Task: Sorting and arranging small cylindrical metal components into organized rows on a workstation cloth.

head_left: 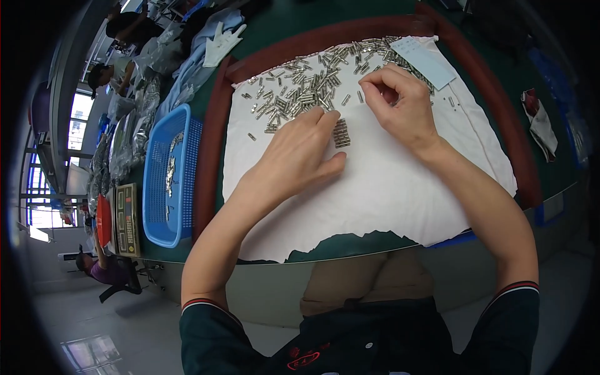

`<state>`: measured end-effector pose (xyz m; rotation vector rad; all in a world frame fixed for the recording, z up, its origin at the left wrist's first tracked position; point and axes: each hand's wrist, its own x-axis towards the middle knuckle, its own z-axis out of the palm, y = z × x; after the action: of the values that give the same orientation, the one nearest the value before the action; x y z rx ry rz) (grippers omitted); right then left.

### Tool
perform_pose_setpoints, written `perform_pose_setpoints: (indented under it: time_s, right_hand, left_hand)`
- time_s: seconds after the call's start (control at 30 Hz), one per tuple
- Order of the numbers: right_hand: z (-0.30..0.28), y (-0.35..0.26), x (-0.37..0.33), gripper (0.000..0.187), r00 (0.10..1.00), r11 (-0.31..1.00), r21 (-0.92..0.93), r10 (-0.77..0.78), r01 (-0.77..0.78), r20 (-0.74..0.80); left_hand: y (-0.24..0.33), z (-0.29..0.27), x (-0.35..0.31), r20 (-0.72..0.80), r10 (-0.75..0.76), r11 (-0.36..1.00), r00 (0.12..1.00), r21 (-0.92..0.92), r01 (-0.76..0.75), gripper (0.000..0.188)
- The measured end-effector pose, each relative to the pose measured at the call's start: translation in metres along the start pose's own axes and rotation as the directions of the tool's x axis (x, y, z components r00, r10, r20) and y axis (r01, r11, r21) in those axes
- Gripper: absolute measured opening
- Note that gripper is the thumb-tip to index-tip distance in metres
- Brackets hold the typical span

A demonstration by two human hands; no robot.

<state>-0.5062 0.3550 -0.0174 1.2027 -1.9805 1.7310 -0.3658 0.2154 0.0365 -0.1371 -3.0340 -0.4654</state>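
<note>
Many small silvery metal pins (306,94) lie heaped on a white cloth (387,194). A neat column of pins (342,134) lies side by side, close to the fingers of my left hand (297,150). That hand rests low over the cloth at the near edge of the heap, its thumb held apart from the fingers. To the right, my right hand (403,106) is raised a little above the cloth, thumb and forefinger tips meeting in a pinch. Whatever may be between those fingertips is too small to make out. A few single pins lie loose between the two hands.
A reddish-brown raised border (212,156) frames the cloth. Left of it stands a blue plastic basket (187,181) with metal pieces inside. A pale blue paper slip (425,62) covers some pins at the far right. A white glove (222,44) lies at the far left; people sit beyond.
</note>
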Motion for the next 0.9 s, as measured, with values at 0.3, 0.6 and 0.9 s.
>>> perform_pose_setpoints:
  time_s: [0.3,0.6,0.9]
  right_hand:
    - [-0.001,0.001,0.001,0.003,0.999,1.000,0.008,0.026,-0.027,0.020]
    - [0.001,0.001,0.001,0.004,0.996,0.999,-0.028,0.026,-0.024,0.085]
    - [-0.003,0.004,-0.002,0.002,0.989,0.999,-0.039,0.023,-0.018,0.146]
  left_hand:
    - [0.004,0.007,0.022,0.113,0.018,0.975,0.993,0.217,-0.042,0.027]
    - [0.005,0.032,0.015,0.052,0.089,0.869,0.995,0.485,-0.103,0.009]
    - [0.007,0.045,0.017,-0.043,0.092,0.838,0.995,0.544,-0.054,0.010]
